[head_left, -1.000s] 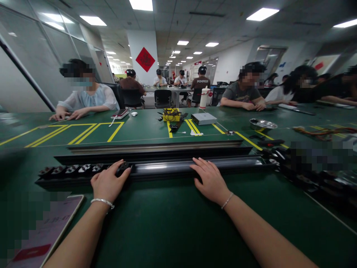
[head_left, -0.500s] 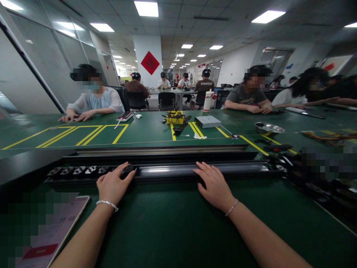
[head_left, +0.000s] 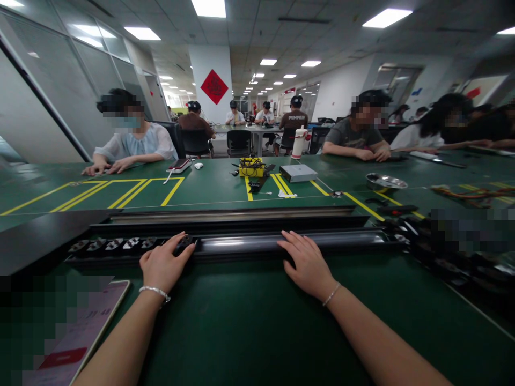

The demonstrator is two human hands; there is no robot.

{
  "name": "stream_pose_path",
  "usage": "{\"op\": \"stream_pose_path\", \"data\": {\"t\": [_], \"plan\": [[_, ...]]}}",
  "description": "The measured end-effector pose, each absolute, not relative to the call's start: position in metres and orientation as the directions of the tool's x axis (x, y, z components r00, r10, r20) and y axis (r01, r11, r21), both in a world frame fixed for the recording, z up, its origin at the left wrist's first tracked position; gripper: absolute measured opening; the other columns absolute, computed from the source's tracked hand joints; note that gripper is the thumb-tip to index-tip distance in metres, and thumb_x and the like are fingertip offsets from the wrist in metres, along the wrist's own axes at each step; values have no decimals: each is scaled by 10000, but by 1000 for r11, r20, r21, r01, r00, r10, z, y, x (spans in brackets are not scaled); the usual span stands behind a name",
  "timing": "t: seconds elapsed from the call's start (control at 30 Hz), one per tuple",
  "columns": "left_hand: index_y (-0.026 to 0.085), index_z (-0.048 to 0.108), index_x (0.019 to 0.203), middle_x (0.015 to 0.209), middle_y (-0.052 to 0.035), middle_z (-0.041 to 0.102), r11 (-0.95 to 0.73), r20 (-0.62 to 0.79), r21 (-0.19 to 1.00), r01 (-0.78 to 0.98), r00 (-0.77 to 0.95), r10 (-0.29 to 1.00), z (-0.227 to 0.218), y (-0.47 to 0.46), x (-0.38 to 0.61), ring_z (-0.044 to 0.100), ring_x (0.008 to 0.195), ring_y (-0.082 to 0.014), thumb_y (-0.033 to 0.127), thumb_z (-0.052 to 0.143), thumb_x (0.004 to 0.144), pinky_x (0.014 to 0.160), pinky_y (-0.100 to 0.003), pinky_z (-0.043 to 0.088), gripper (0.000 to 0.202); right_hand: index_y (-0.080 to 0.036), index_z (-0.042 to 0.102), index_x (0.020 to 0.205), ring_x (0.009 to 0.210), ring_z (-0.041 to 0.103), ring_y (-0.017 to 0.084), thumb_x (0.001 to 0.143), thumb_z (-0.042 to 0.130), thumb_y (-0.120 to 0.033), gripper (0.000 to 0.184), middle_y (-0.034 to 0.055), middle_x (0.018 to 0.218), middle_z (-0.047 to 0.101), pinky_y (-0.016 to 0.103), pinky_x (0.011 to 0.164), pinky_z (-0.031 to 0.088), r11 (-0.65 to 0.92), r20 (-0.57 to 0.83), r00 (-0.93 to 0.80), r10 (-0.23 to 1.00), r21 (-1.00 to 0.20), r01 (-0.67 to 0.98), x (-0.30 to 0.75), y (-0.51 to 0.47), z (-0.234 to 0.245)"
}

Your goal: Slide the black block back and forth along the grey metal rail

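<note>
A long black channel-shaped rail (head_left: 249, 245) lies across the table in front of me. Several socket modules (head_left: 131, 244) sit in a row inside its left part. My left hand (head_left: 164, 264) is over the rail, thumb and index finger around one black socket module (head_left: 185, 242) that sits in the channel; its other fingers are partly hidden. Farther right, my right hand (head_left: 306, 262) rests with stretched fingers on the rail's near edge and shiny inner face, holding nothing.
Behind the rail lie more long black profiles (head_left: 229, 215). A phone (head_left: 86, 335) is at lower left, dark parts (head_left: 454, 257) at right. Across the green table are a yellow box of cables (head_left: 251, 167), a grey box (head_left: 298, 172), a metal bowl (head_left: 386, 182) and seated people.
Both hands keep nearly the same pose on the rail and the socket module. The view has shifted slightly, so the scene sits a little higher and farther left.
</note>
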State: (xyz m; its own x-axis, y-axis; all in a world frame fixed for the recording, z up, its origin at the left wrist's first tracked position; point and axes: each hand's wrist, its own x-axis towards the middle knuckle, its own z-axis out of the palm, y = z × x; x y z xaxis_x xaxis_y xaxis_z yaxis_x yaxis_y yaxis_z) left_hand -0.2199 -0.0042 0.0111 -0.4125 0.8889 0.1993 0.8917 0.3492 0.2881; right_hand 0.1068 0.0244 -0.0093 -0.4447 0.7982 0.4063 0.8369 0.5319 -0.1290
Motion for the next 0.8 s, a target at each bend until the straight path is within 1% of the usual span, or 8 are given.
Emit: {"op": "stream_pose_path", "data": {"t": [0.33,0.57,0.8], "plan": [[328,538,1153,1156,-9,609,335,247,304,892,-414,876,6,-3,-223,551,1006,-244,557,402,747,922,-432,295,486,-240,503,1167,1252,326,195,756,443,-227,416,23,1356,399,412,1035,214,534,396,-455,798,-114,838,107,25,-10],[327,543,1150,1138,-17,619,336,229,307,891,-411,882,7,-3,-222,548,1009,-254,566,396,744,926,-444,288,493,-231,504,1166,1248,329,202,754,445,-225,416,37,1355,398,422,1026,223,530,390,-456,800,-105,841,107,24,-9],[327,547,1147,1115,-21,631,330,234,307,893,-407,883,8,-3,-222,548,1013,-258,577,399,736,926,-448,289,502,-237,495,1179,1251,323,198,757,445,-235,425,32,1358,393,419,1029,218,530,379,-463,801,-90,843,107,24,-9]]}}
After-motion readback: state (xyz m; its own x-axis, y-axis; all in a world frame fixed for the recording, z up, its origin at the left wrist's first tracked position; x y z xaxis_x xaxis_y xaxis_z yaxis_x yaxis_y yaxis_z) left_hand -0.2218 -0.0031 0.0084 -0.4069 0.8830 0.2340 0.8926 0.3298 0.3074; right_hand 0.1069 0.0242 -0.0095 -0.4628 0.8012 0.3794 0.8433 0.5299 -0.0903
